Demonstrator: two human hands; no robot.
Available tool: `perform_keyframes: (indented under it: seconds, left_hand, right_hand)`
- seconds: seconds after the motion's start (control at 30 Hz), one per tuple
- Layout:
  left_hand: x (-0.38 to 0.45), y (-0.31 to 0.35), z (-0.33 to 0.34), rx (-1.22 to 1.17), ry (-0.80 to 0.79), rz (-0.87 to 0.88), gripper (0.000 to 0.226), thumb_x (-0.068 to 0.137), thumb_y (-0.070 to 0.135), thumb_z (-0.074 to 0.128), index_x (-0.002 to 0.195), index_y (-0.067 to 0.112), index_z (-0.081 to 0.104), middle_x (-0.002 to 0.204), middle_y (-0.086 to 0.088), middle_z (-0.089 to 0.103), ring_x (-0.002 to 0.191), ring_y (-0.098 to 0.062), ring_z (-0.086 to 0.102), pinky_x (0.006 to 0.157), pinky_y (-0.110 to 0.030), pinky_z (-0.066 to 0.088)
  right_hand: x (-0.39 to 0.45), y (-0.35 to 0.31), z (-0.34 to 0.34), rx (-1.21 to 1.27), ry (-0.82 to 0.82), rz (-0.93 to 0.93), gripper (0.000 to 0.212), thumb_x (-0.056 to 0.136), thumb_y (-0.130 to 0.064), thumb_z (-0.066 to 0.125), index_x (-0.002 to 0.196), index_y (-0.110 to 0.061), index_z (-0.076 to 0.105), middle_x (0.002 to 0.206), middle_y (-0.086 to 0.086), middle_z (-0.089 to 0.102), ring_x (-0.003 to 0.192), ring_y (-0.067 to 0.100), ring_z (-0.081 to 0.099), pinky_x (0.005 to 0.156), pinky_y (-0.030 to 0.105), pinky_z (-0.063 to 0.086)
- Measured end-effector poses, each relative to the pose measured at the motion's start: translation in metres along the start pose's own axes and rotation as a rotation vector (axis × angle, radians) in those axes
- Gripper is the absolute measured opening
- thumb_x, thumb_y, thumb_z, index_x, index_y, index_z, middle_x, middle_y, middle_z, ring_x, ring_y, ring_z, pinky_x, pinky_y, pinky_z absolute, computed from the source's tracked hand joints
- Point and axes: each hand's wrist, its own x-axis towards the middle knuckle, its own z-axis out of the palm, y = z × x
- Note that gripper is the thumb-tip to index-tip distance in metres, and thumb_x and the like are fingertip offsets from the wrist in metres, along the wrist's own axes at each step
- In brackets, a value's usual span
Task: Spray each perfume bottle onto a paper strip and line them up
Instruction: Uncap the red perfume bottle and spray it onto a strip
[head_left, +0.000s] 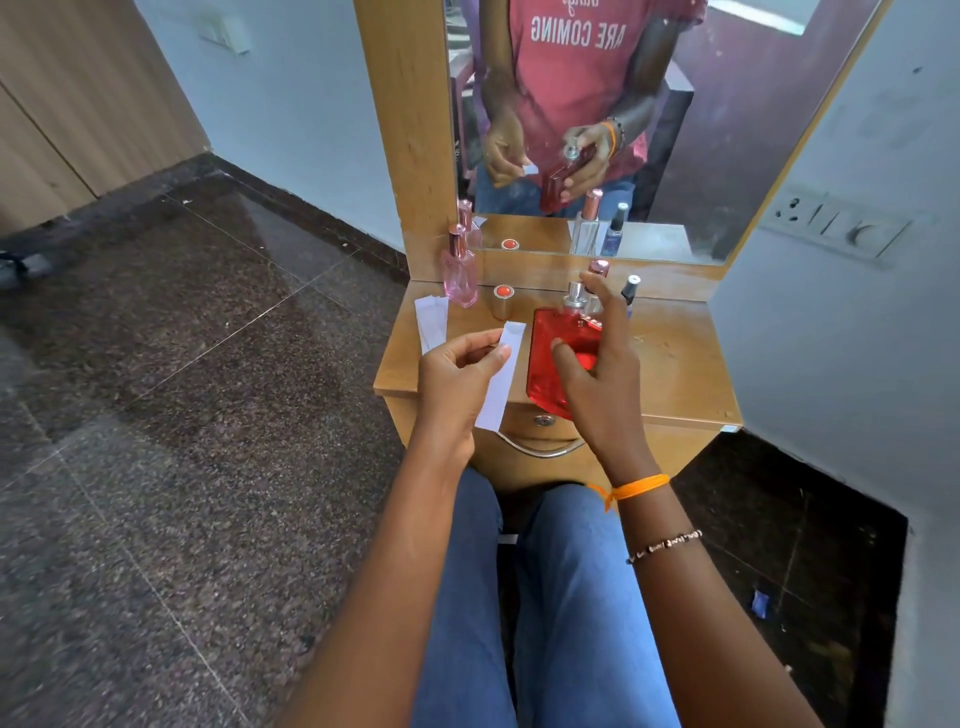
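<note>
My right hand (602, 374) grips a flat red perfume bottle (545, 358) above the wooden dressing table (675, 364), index finger raised over its silver spray head (574, 293). My left hand (457, 374) pinches a white paper strip (503, 384) just left of the bottle, held upright. A pink perfume bottle (461, 273) stands at the table's back left, beside more paper strips (432, 322) lying flat. A red-topped cap (503, 299) stands near them. Behind my right hand stand a clear bottle with a pink cap (598, 270) and a small dark-capped bottle (630, 291).
A mirror (649, 104) rises behind the table and reflects the hands and bottles. A drawer with a metal handle (540, 447) faces my knees. A wall with a switch plate (836, 223) is on the right; dark stone floor lies to the left.
</note>
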Motion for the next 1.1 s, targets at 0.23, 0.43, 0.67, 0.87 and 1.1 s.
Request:
perform_keyframes:
  seconds: [0.23,0.43,0.67,0.87,1.1]
  left_hand:
    - [0.001,0.003,-0.004,-0.054,0.037,0.052,0.017,0.083,0.006,0.065,0.098,0.014,0.07,0.092,-0.002,0.07,0.086,-0.012,0.064,0.081,-0.026,0.054]
    - [-0.003,0.006,-0.003,-0.07,0.029,0.087,0.02,0.086,0.007,0.063,0.088,0.026,0.068,0.088,0.002,0.069,0.083,-0.01,0.063,0.073,-0.022,0.052]
    - [-0.025,0.006,0.015,-0.094,-0.039,0.126,0.02,0.086,0.004,0.062,0.088,0.023,0.067,0.087,0.002,0.069,0.084,-0.006,0.064,0.075,-0.018,0.053]
    - [-0.038,-0.006,0.04,-0.074,-0.149,0.087,0.015,0.087,0.005,0.06,0.092,0.017,0.067,0.096,-0.005,0.07,0.087,-0.013,0.064,0.078,-0.024,0.054]
    - [-0.039,-0.02,0.065,0.164,-0.326,-0.006,0.023,0.089,0.015,0.059,0.111,0.018,0.066,0.107,-0.003,0.069,0.092,-0.004,0.061,0.082,-0.015,0.051]
  right_hand:
    - [0.016,0.009,0.022,0.01,-0.086,-0.067,0.073,0.077,0.006,0.057,0.141,-0.019,0.032,0.126,-0.007,0.05,0.105,0.014,0.055,0.091,0.024,0.047]
    - [0.018,0.006,0.024,-0.054,-0.096,-0.031,0.084,0.077,0.002,0.065,0.145,-0.021,0.02,0.125,0.002,0.053,0.112,0.009,0.054,0.098,0.025,0.046]
    - [-0.031,-0.024,0.005,0.105,0.094,0.01,0.026,0.089,-0.011,0.061,0.111,-0.012,0.046,0.09,0.004,0.06,0.084,0.012,0.06,0.076,0.026,0.05]
    - [-0.029,-0.01,-0.024,0.392,0.121,0.224,0.022,0.084,0.006,0.062,0.092,-0.013,0.052,0.078,0.006,0.06,0.071,0.007,0.06,0.063,0.021,0.052]
    - [-0.001,0.048,-0.071,0.045,0.287,0.362,0.019,0.079,-0.008,0.071,0.084,-0.018,0.055,0.082,0.008,0.065,0.075,0.02,0.065,0.062,0.022,0.051]
